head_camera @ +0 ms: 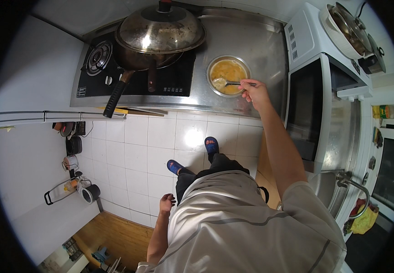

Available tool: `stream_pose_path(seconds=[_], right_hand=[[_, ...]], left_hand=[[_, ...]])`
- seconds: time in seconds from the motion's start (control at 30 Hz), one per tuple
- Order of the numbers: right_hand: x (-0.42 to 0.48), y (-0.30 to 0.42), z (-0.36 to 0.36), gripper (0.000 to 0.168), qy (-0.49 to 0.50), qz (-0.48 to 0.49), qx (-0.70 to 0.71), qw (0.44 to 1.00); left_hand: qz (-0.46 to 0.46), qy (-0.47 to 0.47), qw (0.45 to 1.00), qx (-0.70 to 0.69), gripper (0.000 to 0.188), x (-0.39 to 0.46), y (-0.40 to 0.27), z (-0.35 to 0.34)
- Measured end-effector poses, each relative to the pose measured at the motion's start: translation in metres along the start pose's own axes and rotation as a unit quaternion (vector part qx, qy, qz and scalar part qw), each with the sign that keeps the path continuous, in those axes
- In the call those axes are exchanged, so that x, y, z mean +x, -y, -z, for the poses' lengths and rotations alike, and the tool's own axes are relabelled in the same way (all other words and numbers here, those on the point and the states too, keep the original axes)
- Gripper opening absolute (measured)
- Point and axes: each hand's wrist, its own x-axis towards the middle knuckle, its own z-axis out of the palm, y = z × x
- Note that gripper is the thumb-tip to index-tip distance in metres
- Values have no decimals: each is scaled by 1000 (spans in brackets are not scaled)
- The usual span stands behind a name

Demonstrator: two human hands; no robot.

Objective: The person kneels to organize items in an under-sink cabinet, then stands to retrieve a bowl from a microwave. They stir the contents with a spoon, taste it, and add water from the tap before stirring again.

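Observation:
My right hand [255, 92] grips the handle of a metal spoon [232, 83] over a round metal bowl [209, 76]. The spoon's head rests in yellow liquid [229, 70], which looks like beaten egg, at the bowl's left side. Beside the gas hob, the bowl stands on the stainless steel counter [248, 37]. My left hand [167, 203] hangs low at my side over the tiled floor, its fingers loosely curled, with nothing seen in it. Left of the bowl, a wok [128, 61] under a domed metal lid [162, 32] sits on the hob.
The hob [135, 83] has a second burner [99, 58] at left. The wok's black handle [114, 99] juts over the counter's front edge. A white microwave [306, 44] stands right of the bowl, a lidded pot [347, 30] on it. Behind it lies a sink with a tap [357, 187].

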Motion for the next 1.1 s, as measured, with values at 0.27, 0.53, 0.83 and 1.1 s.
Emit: stream_pose_path(seconds=[0.27, 0.53, 0.83, 1.1], right_hand=[[-3, 1, 8, 25, -3, -56, 96, 994], [-22, 39, 0, 24, -48, 0, 88, 995], [-22, 41, 19, 23, -72, 7, 121, 990], [-34, 44, 26, 20, -92, 22, 117, 989]], left_hand=[[-1, 1, 1000, 2, 27, -1, -3, 1], [-5, 15, 1000, -3, 27, 10, 0, 6], [-11, 15, 1000, 3, 27, 22, -7, 7], [-8, 21, 1000, 0, 27, 22, -2, -3]])
